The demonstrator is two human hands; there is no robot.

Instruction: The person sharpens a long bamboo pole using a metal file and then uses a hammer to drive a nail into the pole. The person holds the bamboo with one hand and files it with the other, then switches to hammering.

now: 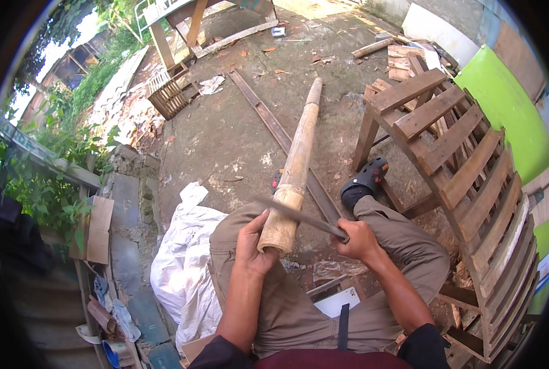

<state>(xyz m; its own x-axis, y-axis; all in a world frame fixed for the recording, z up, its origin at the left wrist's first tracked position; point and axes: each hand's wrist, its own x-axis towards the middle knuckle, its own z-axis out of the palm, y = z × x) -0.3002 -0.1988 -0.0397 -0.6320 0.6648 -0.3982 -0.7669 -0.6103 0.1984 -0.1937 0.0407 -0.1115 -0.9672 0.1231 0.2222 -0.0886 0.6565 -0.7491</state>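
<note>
A long pale bamboo pole [299,154] slants away from me, its hollow cut end near my lap. My left hand [254,246] is closed around the side of that near end, fingers partly hidden underneath. My right hand [357,240] grips one end of a long, dark, narrow blade-like tool [299,215]. The tool lies across the top of the bamboo, slanting up to the left; whether it is a knife or a file I cannot tell. The bamboo rests between my legs, in brown trousers [391,258].
A slatted wooden rack [453,147] stands close on my right, before a bright green panel [508,111]. White cloth [185,264] lies by my left leg. A long brown metal-looking channel [256,107] crosses the ground beneath the bamboo. A slatted crate [167,95] sits farther left.
</note>
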